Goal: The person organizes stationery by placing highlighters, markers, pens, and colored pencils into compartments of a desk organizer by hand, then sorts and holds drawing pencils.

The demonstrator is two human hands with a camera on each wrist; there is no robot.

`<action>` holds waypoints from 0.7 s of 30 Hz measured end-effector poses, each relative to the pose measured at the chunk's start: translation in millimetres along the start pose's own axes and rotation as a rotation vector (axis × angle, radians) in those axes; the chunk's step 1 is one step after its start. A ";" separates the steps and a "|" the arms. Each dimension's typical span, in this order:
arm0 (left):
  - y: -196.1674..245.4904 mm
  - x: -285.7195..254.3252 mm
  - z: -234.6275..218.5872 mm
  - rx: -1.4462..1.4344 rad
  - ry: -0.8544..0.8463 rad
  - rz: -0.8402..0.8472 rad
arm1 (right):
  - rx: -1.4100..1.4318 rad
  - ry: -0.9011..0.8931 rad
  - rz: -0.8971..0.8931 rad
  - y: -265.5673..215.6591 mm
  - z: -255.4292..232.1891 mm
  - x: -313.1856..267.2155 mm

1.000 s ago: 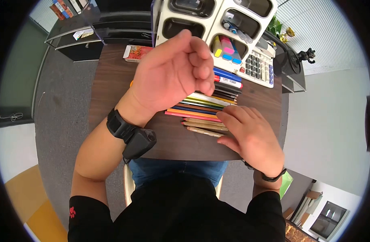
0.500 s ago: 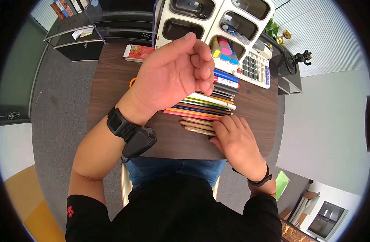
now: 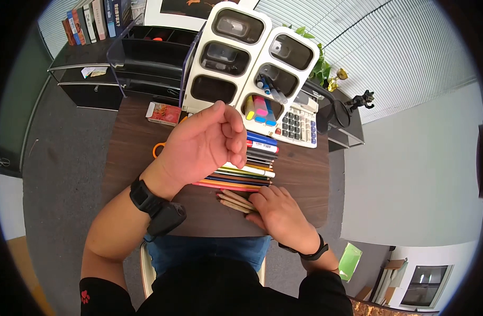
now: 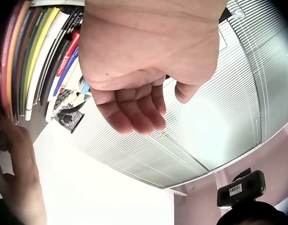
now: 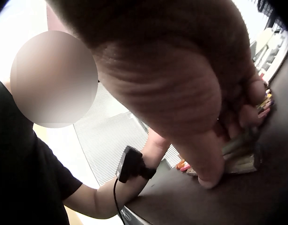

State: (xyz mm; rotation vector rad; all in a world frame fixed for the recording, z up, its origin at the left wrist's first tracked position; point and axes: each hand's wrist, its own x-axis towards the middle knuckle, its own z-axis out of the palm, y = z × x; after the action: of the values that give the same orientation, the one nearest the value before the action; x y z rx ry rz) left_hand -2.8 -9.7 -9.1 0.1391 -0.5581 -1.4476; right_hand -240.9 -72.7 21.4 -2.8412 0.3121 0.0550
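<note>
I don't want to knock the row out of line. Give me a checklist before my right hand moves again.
1. Right hand on the plain wooden pencils: ok, fingers and thumb around them.
2. Left hand free: ok, raised and holding nothing.
3. Wooden pencils parallel to the coloured pencils: not ok, they slant.
4. Left ends level with the coloured ones: not ok, they start further right.
5. Right ends of the wooden pencils even: cannot tell, the right hand covers them.

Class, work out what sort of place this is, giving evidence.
Probably an office or study: books stand upright in a row, a calculator sits beside a white organiser, and coloured pencils lie side by side.
</note>
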 end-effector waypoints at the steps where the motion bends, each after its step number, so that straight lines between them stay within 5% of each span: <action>1: 0.5 -0.1 0.2 0.001 0.005 0.001 | -0.001 -0.050 0.012 1.0 -0.5 0.2; 21: 0.0 -0.7 0.7 -0.004 -0.012 -0.002 | 0.058 -0.004 0.008 0.8 2.3 -4.8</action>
State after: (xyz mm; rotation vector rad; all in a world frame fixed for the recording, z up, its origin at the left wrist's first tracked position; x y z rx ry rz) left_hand -3.2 -8.9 -8.7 0.1276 -0.5652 -1.4519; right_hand -245.7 -71.9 19.3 -2.7824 0.3186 0.0530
